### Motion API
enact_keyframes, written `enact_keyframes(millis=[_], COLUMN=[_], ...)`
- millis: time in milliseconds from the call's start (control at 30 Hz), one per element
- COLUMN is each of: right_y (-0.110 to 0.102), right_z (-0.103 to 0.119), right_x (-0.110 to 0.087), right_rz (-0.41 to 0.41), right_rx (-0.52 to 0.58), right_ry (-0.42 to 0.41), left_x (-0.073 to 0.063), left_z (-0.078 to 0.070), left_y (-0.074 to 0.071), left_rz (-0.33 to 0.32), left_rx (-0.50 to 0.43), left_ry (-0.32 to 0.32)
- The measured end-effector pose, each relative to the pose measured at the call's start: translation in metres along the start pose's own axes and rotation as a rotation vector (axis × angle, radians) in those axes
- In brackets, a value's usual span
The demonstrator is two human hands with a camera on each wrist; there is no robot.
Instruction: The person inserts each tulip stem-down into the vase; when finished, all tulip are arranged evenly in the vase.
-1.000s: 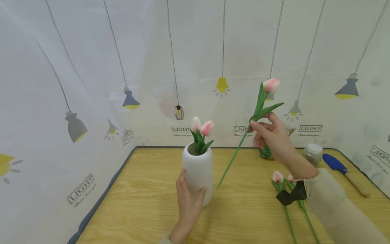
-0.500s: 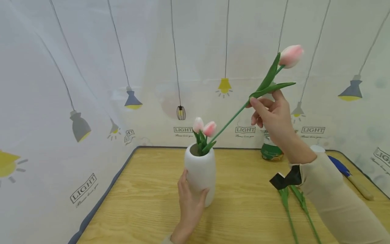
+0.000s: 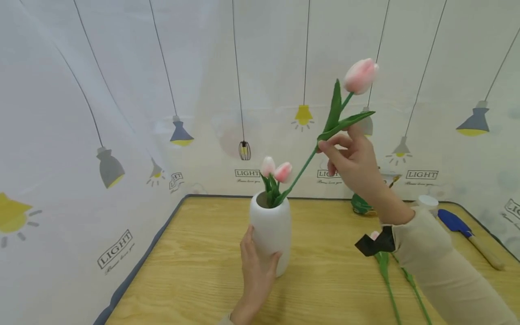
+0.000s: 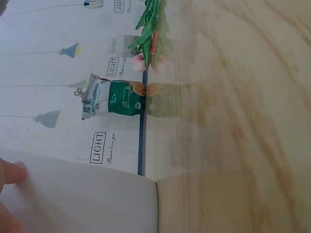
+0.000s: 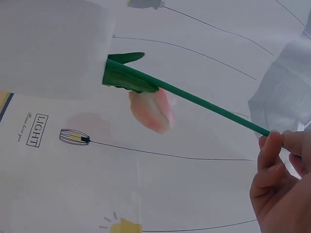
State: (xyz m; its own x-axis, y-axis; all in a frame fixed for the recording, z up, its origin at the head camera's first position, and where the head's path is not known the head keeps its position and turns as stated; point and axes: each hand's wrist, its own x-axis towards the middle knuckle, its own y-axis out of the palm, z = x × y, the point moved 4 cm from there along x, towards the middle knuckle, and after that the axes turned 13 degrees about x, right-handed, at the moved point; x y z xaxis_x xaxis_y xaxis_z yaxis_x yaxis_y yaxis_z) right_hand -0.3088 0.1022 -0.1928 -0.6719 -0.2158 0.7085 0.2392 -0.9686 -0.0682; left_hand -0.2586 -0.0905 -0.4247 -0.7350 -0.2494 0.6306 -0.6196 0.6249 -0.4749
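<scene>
A white vase point(image 3: 270, 230) stands on the wooden table, and my left hand point(image 3: 257, 271) grips its lower side. Two pink-and-white tulips point(image 3: 283, 172) stick out of its mouth. High to the right, my right hand point(image 3: 355, 164) pinches the stem of another tulip point(image 3: 360, 76) just below its leaves. That stem slants down left to the vase mouth; in the right wrist view the stem point(image 5: 209, 105) reaches the rim beside a tulip in the vase, its lower end hidden. The left wrist view shows the vase wall point(image 4: 87, 199) with a fingertip on it.
More tulips point(image 3: 383, 266) lie on the table at right, partly behind the right sleeve. Behind them are a green-and-white bag point(image 4: 124, 97), a white-lidded jar point(image 3: 428, 203) and a blue trowel point(image 3: 455, 221) with a wooden handle. A lamp-printed cloth point(image 3: 203, 90) backs the table.
My right hand has raised the tulip and brought it left, so its stem, earlier apart from the vase, now reaches the mouth. The left hand keeps its grip on the vase.
</scene>
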Motion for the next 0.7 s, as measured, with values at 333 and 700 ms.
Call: enact_keyframes(millis=[333, 700], right_y=[0.032, 0.049], right_z=[-0.049, -0.085], right_x=[-0.024, -0.045], right_rz=[0.145, 0.093], right_rx=[-0.232, -0.228], right_ry=[0.117, 0.267], left_x=[0.002, 0.001], left_z=[0.002, 0.001], left_y=[0.000, 0.000], left_rz=[-0.014, -0.006], left_rx=[0.010, 0.017], left_ry=[0.014, 0.007])
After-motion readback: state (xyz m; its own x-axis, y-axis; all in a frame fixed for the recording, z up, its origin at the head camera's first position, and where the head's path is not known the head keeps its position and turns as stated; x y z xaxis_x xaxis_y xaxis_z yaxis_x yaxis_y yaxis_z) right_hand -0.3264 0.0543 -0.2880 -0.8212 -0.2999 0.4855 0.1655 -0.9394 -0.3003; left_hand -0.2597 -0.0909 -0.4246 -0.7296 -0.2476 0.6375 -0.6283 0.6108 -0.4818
